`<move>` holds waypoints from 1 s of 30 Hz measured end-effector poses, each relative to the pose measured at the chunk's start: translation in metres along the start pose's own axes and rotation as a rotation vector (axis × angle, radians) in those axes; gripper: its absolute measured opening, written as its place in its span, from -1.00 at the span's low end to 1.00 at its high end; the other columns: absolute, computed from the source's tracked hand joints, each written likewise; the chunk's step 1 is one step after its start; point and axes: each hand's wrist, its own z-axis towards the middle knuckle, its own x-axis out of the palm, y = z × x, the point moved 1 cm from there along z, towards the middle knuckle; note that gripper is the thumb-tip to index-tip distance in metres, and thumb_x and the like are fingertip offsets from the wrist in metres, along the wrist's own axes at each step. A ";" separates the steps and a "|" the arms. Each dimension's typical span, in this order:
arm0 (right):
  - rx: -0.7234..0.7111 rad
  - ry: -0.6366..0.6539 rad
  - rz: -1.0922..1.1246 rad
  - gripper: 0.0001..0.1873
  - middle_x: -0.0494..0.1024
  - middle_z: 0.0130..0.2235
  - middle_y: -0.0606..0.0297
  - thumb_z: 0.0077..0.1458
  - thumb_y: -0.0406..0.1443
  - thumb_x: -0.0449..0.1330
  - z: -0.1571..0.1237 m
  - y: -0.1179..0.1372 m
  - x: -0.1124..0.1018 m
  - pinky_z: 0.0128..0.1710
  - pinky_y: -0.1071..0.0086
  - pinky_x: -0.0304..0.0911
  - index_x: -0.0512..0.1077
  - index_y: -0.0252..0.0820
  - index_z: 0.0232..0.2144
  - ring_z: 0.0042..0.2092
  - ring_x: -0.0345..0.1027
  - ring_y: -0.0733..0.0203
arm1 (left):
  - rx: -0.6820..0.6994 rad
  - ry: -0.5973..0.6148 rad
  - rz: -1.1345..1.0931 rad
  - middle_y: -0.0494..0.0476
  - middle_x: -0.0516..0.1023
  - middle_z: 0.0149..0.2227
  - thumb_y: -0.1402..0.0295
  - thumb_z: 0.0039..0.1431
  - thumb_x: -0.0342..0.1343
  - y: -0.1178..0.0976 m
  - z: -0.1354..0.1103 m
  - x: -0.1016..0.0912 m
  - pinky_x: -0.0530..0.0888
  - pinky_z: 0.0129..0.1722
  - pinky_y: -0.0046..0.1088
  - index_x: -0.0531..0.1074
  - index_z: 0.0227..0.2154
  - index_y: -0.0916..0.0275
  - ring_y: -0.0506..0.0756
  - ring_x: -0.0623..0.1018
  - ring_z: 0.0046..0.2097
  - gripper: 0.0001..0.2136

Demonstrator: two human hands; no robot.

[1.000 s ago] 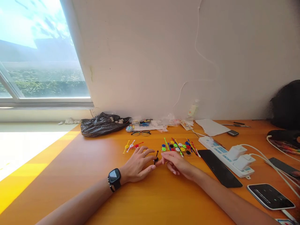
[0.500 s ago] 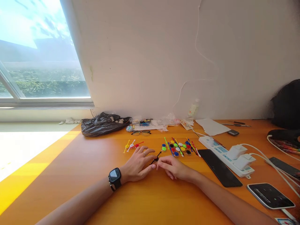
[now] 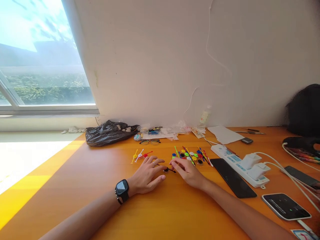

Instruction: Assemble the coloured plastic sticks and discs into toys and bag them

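Note:
A black arrow spinner (image 3: 166, 170) lies on the wooden table between my hands, its pointer aimed right and slightly toward me. My left hand (image 3: 147, 175), wearing a ring and a watch (image 3: 122, 187), rests with fingers spread. Its index finger and thumb end beside the spinner's disc; whether they touch it I cannot tell. Just right of the spinner, my right hand (image 3: 187, 170) is curled with its fingertips together, and nothing shows in them. Beyond my left hand lie a yellow spinner (image 3: 135, 156), a white spinner (image 3: 140, 155) and a red spinner (image 3: 146, 155).
Several coloured discs and arrows (image 3: 187, 154) sit behind my right hand. To the right are a black phone (image 3: 232, 178), a white power strip (image 3: 241, 166) with chargers, and a white-rimmed device (image 3: 286, 206). Glasses (image 3: 150, 142) and a black plastic bag (image 3: 108, 134) are at the back.
The black pointer has swung from aiming up and right to aiming right and slightly down. My right hand has shifted slightly away to the right; my left hand has stayed put.

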 end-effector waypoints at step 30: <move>0.306 -0.050 0.282 -0.47 0.40 -0.67 0.42 0.35 0.11 0.05 0.006 0.004 -0.006 -0.44 0.37 0.11 0.49 -0.22 -0.13 -0.57 0.23 0.23 | -0.011 -0.056 0.021 0.21 0.48 0.22 0.13 0.51 -0.06 -0.003 0.001 -0.002 0.36 0.18 -0.03 0.42 0.21 0.06 0.28 0.42 0.16 -0.65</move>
